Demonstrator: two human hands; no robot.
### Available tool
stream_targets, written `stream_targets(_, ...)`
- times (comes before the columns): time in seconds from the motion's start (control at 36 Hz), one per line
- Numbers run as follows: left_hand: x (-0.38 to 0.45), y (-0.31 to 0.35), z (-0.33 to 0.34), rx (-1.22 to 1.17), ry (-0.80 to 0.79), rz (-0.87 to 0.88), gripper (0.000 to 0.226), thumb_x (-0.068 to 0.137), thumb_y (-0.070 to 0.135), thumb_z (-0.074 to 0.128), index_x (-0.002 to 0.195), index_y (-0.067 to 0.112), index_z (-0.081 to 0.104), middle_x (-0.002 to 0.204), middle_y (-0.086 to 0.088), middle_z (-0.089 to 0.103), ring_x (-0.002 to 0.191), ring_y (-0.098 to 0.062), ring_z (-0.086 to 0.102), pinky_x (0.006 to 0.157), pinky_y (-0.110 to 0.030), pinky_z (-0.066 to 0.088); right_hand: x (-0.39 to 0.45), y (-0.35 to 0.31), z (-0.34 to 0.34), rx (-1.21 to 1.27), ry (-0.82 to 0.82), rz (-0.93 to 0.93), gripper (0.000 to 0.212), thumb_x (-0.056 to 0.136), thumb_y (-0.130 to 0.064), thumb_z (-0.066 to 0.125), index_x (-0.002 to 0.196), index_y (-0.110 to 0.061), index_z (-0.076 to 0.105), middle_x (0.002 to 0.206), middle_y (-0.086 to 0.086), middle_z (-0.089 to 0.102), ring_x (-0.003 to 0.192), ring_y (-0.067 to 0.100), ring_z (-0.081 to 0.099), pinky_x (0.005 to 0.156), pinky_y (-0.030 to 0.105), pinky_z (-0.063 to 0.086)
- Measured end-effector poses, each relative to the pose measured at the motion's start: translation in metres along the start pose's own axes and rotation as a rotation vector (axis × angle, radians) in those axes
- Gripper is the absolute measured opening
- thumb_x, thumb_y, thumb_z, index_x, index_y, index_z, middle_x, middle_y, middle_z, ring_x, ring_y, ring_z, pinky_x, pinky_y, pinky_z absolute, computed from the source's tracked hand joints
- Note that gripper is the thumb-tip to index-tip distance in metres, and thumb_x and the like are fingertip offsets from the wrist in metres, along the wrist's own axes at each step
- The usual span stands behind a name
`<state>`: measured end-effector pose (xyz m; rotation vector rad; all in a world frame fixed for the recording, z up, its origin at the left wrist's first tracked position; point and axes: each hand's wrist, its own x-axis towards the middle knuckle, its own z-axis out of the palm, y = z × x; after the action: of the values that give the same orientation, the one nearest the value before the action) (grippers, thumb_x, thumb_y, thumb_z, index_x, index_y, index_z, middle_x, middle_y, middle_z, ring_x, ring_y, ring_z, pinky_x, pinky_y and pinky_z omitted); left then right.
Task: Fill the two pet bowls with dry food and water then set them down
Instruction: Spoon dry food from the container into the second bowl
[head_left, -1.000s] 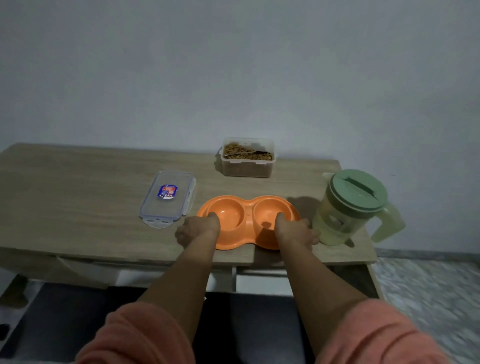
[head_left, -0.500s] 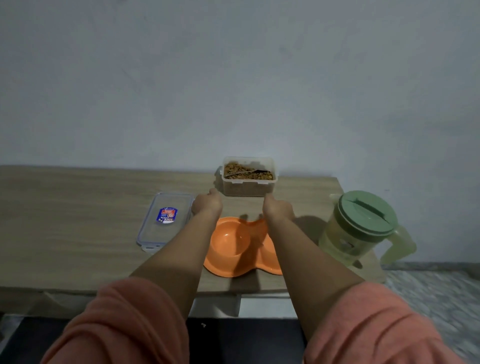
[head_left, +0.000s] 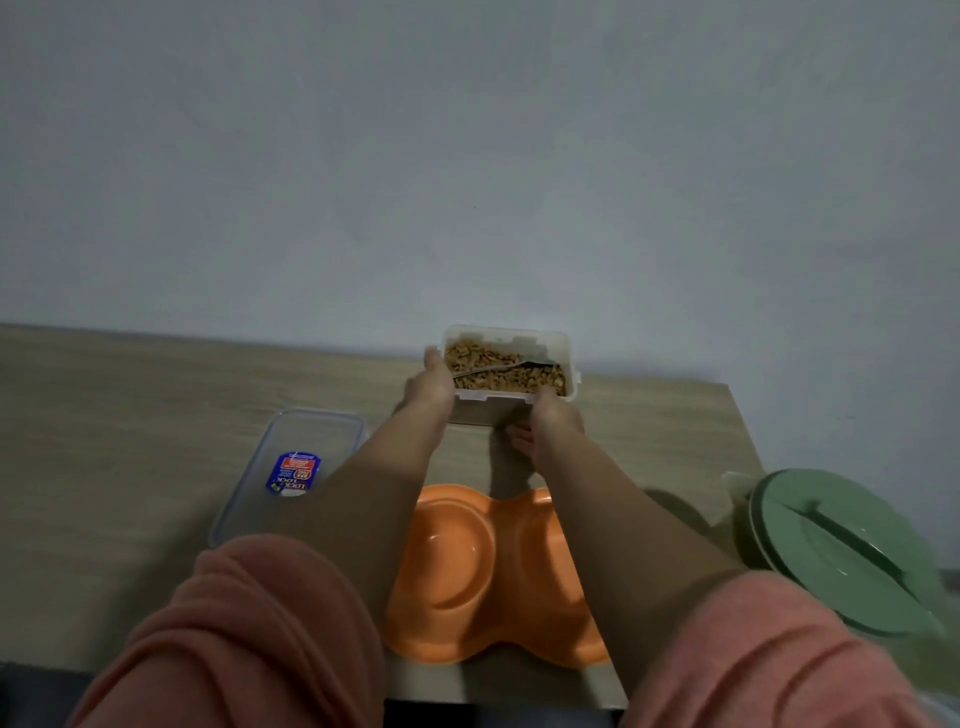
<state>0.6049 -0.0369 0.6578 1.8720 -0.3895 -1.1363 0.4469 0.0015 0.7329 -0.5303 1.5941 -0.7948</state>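
Note:
An orange double pet bowl (head_left: 467, 561) lies at the table's near edge, both wells empty, partly covered by my forearms. Behind it stands a clear food container (head_left: 566, 364) holding brown dry food (head_left: 498, 371) and a spoon (head_left: 493, 368). My left hand (head_left: 428, 387) grips the container's left side. My right hand (head_left: 550, 421) grips its front right corner, fingers curled under the base. A green-lidded water jug (head_left: 841, 545) stands at the right.
The container's clear lid (head_left: 291, 467) with a blue label lies flat to the left of the bowl. The wooden table (head_left: 104, 441) stretches left. A plain wall rises right behind the container.
Both hands left the orange bowl, reached forward over it and took hold of the food container. The view moved closer and tilted down.

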Motion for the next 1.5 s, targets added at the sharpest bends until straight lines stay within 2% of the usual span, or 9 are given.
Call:
stream_targets(0.17, 0.056, -0.023, 0.012, -0.038, 0.014, -0.046, 0.137, 0.029, 0.104, 0.013, 0.141, 0.032, 0.043, 0.14, -0.003, 0.055, 0.128, -0.033, 0.051, 0.108, -0.054, 0.035, 0.019, 0.001, 0.009, 0.002, 0.009, 0.026, 0.044, 0.091, -0.038, 0.039, 0.121, -0.006, 0.047, 0.104, 0.02, 0.066, 0.063, 0.025, 0.069, 0.046, 0.03, 0.053)
stream_targets(0.39, 0.139, -0.076, 0.015, -0.099, -0.033, -0.066, 0.129, 0.02, 0.11, 0.016, 0.128, 0.048, 0.051, 0.132, 0.001, 0.062, 0.122, -0.032, 0.057, 0.1, -0.056, 0.038, 0.012, -0.004, 0.013, 0.138, -0.005, 0.05, 0.034, 0.1, -0.024, 0.033, 0.126, -0.003, 0.04, 0.085, 0.019, 0.063, 0.056, 0.023, 0.065, 0.05, 0.034, 0.058)
stream_targets(0.53, 0.063, -0.058, -0.001, -0.208, -0.114, -0.125, 0.134, 0.024, 0.109, 0.025, 0.134, 0.038, 0.051, 0.141, -0.001, 0.054, 0.129, -0.028, 0.051, 0.105, -0.051, 0.039, -0.003, -0.003, 0.01, 0.146, -0.031, 0.076, 0.033, 0.1, -0.02, 0.035, 0.129, -0.005, 0.04, 0.083, 0.016, 0.059, 0.057, 0.021, 0.062, 0.047, 0.033, 0.057)
stream_targets(0.69, -0.128, 0.015, -0.038, -0.342, -0.239, 0.012, 0.061, 0.099, 0.059, 0.023, 0.12, 0.017, 0.061, 0.108, -0.01, 0.067, 0.09, -0.021, 0.064, 0.081, -0.036, 0.053, -0.034, -0.006, 0.002, 0.109, -0.092, 0.03, 0.033, 0.101, -0.023, 0.036, 0.129, -0.006, 0.04, 0.08, 0.014, 0.055, 0.06, 0.018, 0.056, 0.047, 0.032, 0.057)
stream_targets(0.78, -0.155, 0.018, -0.059, -0.387, -0.274, 0.006, 0.053, 0.094, 0.059, 0.039, 0.116, 0.018, 0.064, 0.103, -0.01, 0.069, 0.087, -0.025, 0.065, 0.066, -0.035, 0.055, -0.054, -0.008, -0.004, 0.051, -0.152, -0.015, 0.034, 0.101, -0.024, 0.035, 0.127, -0.003, 0.043, 0.072, 0.012, 0.054, 0.057, 0.017, 0.055, 0.048, 0.032, 0.058)
stream_targets(0.89, -0.177, 0.017, -0.086, -0.429, -0.319, 0.001, 0.056, 0.086, 0.064, 0.051, 0.108, 0.017, 0.07, 0.115, -0.017, 0.069, 0.106, -0.037, 0.065, 0.092, -0.059, 0.051, -0.089, -0.008, -0.012, -0.032, -0.257, -0.085, 0.032, 0.102, -0.022, 0.032, 0.117, -0.001, 0.05, 0.067, 0.008, 0.05, 0.054, 0.014, 0.052, 0.045, 0.029, 0.054)
stream_targets(1.0, -0.197, 0.006, -0.11, -0.396, -0.286, 0.031, 0.049, 0.09, 0.058, 0.05, 0.112, 0.018, 0.066, 0.106, -0.01, 0.071, 0.097, -0.028, 0.066, 0.083, -0.041, 0.056, -0.121, -0.006, -0.015, -0.079, -0.302, -0.14, 0.029, 0.103, -0.026, 0.03, 0.102, -0.003, 0.048, 0.061, 0.009, 0.044, 0.049, 0.016, 0.048, 0.038, 0.026, 0.051)
stream_targets(1.31, -0.189, -0.035, -0.16, -0.508, -0.234, 0.068, 0.106, 0.037, 0.077, 0.078, 0.133, 0.042, 0.048, 0.138, -0.009, 0.054, 0.122, -0.036, 0.056, 0.091, -0.063, 0.047, -0.189, 0.01, -0.01, -0.217, -0.317, -0.205, 0.025, 0.099, -0.02, 0.035, 0.089, -0.001, 0.048, 0.062, 0.011, 0.048, 0.047, 0.02, 0.048, 0.044, 0.029, 0.052)
stream_targets(1.5, -0.248, -0.025, -0.19, -0.503, -0.198, 0.148, 0.062, 0.077, 0.059, 0.059, 0.13, 0.031, 0.046, 0.122, -0.011, 0.065, 0.108, -0.035, 0.065, 0.089, -0.061, 0.052, -0.204, 0.009, -0.012, -0.675, 0.104, -0.724, 0.048, 0.092, -0.031, 0.043, 0.136, -0.011, 0.045, 0.127, 0.018, 0.053, 0.103, 0.034, 0.059, 0.081, 0.035, 0.047)
